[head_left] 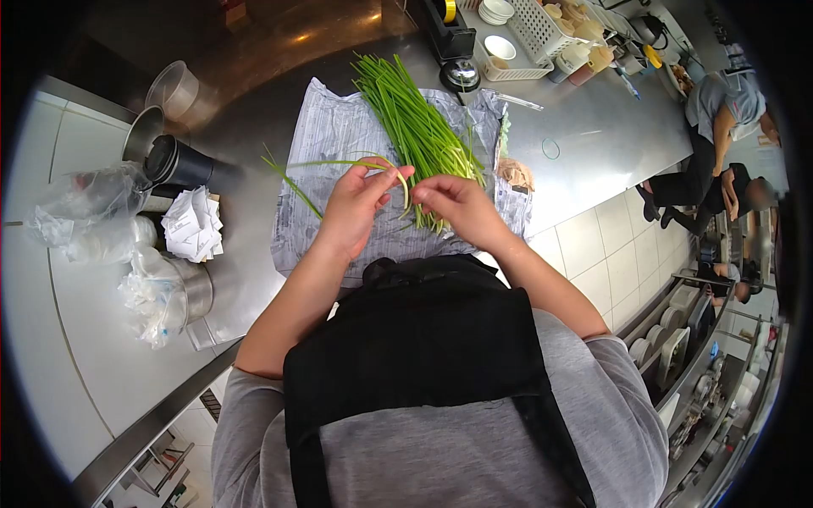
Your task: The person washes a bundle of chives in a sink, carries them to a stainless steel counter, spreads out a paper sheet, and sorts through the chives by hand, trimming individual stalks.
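Note:
My left hand pinches a chive stalk between thumb and fingers. Its green leaf runs off to the left, and the pale root end curves down in front of the fingertips. Just right of that pale end, my right hand has thumb and forefinger closed together; whatever is between them is too small to make out. Beyond the hands lies a large bunch of chives, green tips pointing away and pale ends toward me. The bunch rests on spread newspaper. A loose chive lies left of my left hand.
The newspaper covers part of a steel counter. On the left stand a dark cup, crumpled paper slips and a metal pot. A white basket with bowls and a bell are behind. Other people are at right.

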Motion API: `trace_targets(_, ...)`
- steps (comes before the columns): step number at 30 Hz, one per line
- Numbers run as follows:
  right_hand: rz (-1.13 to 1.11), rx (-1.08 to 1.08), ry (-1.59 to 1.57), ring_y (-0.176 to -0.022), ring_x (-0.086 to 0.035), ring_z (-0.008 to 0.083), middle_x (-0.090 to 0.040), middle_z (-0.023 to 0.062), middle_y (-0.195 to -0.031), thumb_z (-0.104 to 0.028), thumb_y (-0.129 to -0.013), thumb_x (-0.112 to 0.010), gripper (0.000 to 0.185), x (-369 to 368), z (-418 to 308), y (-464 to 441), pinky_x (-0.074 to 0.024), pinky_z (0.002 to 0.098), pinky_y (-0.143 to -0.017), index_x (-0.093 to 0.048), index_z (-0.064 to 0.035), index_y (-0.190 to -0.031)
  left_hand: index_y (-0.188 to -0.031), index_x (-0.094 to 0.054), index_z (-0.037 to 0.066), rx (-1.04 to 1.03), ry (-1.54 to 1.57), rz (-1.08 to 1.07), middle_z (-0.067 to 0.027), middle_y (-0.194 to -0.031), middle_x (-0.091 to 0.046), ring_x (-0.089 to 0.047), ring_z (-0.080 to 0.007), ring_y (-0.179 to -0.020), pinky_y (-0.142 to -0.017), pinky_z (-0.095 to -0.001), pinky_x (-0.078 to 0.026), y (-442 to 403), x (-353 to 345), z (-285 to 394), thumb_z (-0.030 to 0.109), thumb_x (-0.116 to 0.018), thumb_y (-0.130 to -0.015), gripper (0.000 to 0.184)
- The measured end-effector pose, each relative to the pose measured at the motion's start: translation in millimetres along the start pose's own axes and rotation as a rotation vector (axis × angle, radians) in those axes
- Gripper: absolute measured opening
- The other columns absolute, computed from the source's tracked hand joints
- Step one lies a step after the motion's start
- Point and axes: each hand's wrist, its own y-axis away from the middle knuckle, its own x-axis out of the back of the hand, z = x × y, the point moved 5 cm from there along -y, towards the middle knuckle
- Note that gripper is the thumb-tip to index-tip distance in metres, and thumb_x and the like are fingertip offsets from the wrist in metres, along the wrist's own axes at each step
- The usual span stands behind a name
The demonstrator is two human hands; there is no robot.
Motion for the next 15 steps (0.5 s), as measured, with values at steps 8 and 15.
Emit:
trace_targets(8,-0.173,-0.058,-0.081,-0.063,-0.055,0.0066,-0.063,0.0013,-0.072,-0.016,-0.088,-0.062,0.015,-22,30,1,-0.0453,0.0213,-0.059,-0.063,-0.0002,-0.087,-0.113,-0.052,0.006,-0.192,-0.012,0.062,-0.008,-0.106,-0.062,-0.057,-0.0144,-0.098,-0.085,-0.0279,-0.042,-6,-2,20,0.026,-0.045,-0.098,0.027)
trace_targets(15,-0.27,-0.082,-0.036,-0.064,-0.054,0.0058,-0.063,0.0007,-0.072,-0.017,-0.089,-0.062,0.016,-29,37,2,-0.0454,0.0211,-0.06,-0.063,-0.0013,-0.086,-0.103,-0.052,0.004,-0.268,0.126,0.02,0.0029,-0.066,-0.036,-0.038,-0.0091,-0.061,-0.063,-0.0266,-0.038,-7,-1,63,0.037,-0.034,-0.1,0.037)
